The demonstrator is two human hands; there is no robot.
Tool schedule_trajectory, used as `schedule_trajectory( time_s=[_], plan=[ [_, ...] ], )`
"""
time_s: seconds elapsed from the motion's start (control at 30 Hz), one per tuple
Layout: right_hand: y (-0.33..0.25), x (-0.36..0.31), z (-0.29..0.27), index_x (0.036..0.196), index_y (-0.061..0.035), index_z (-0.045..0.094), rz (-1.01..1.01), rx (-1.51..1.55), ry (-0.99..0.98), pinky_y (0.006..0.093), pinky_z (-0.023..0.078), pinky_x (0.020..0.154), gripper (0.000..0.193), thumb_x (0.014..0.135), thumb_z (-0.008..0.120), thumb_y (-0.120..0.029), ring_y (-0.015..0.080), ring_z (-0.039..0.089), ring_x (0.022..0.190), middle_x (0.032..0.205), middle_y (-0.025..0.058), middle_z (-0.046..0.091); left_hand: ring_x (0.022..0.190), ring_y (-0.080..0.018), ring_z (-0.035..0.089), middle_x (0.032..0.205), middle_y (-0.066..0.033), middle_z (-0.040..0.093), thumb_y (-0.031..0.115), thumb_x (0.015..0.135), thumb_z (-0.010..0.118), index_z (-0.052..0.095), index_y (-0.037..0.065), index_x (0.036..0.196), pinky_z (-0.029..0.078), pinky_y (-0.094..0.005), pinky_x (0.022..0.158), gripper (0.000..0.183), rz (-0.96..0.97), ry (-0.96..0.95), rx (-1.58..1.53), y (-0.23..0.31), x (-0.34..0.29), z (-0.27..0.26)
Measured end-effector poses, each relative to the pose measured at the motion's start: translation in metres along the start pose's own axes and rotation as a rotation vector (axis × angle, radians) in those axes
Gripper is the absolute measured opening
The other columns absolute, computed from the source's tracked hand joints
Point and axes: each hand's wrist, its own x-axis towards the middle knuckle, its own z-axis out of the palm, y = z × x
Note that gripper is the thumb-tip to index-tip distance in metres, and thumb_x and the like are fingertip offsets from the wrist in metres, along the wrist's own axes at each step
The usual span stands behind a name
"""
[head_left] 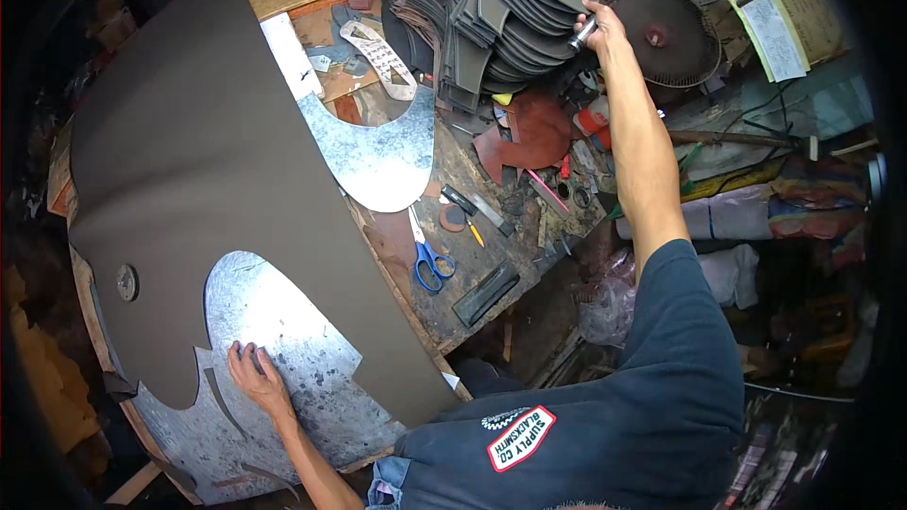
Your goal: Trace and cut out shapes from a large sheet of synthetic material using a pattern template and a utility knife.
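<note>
My left hand [257, 380] lies with fingers spread on a shiny metal template [274, 307] with a rounded end. Under the template is a large dark grey-brown sheet [179, 132], perhaps leather, with a curved cut edge beside my hand. A narrow curved offcut [224, 403] rests near my wrist. My right arm reaches far out, and my right hand [605, 30] is closed round a short silver cylinder [584, 33], whose exact kind I cannot make out. That hand is beside a tall stack of cut dark pieces [510, 9]. A round metal weight [127, 281] sits on the sheet's left part.
A second metal template [383, 165] overlaps the sheet's right edge. Blue-handled scissors [433, 264], a yellow pencil [475, 233], a black block-like case [486, 293] and brown scraps [539, 132] lie on the wooden bench. A round fan [657, 33] and a clipboard [775, 33] stand behind.
</note>
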Motion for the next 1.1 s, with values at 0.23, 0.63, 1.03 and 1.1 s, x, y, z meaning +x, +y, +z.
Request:
schedule_trajectory(
  time_s=[0.23, 0.63, 1.03, 1.1],
  plan=[
    [0.012, -0.013, -0.011, 0.113, 0.0042, 0.065, -0.882, -0.629, 0.222, 0.0374, 0.054, 0.072, 0.042, 0.087, 0.069, -0.029, 0.0259, 0.069, 0.08, 0.093, 0.0163, 0.071, 0.122, -0.04, 0.05, 0.129, -0.022, 0.055, 0.012, 0.095, 0.061, 0.063, -0.006, 0.105, 0.04, -0.0493, 0.101, 0.021, -0.008, -0.016, -0.017, 0.002, 0.0, 0.0],
    [0.035, -0.055, 0.026, 0.123, -0.0154, 0.066, -1.184, -1.517, -0.046, 0.0438, 0.05, 0.095, 0.049, 0.085, 0.069, -0.046, 0.0327, 0.061, 0.114, 0.13, 0.0101, 0.06, 0.121, -0.0398, 0.051, 0.128, -0.0226, 0.056, 0.011, 0.095, 0.06, 0.063, -0.007, 0.107, 0.04, -0.049, 0.101, 0.022, -0.01, -0.026, -0.021, 0.003, 0.004, -0.003],
    [0.026, -0.049, 0.034, 0.118, -0.0132, 0.07, -1.044, -1.431, -0.096, 0.0445, 0.048, 0.097, 0.049, 0.085, 0.067, -0.049, 0.0363, 0.061, 0.114, 0.121, 0.0167, 0.066, 0.122, -0.04, 0.05, 0.13, -0.0225, 0.055, 0.01, 0.094, 0.061, 0.062, -0.007, 0.106, 0.039, -0.0499, 0.102, 0.021, -0.01, -0.025, -0.008, -0.001, 0.002, -0.003],
    [0.026, -0.05, 0.035, 0.117, -0.0129, 0.07, -1.052, -1.408, -0.11, 0.0445, 0.048, 0.097, 0.048, 0.086, 0.066, -0.049, 0.0369, 0.061, 0.114, 0.12, 0.017, 0.066, 0.122, -0.0399, 0.05, 0.13, -0.0224, 0.055, 0.01, 0.093, 0.061, 0.062, -0.007, 0.106, 0.039, -0.0499, 0.102, 0.021, -0.015, -0.029, -0.009, -0.001, 0.002, -0.002]
  ],
)
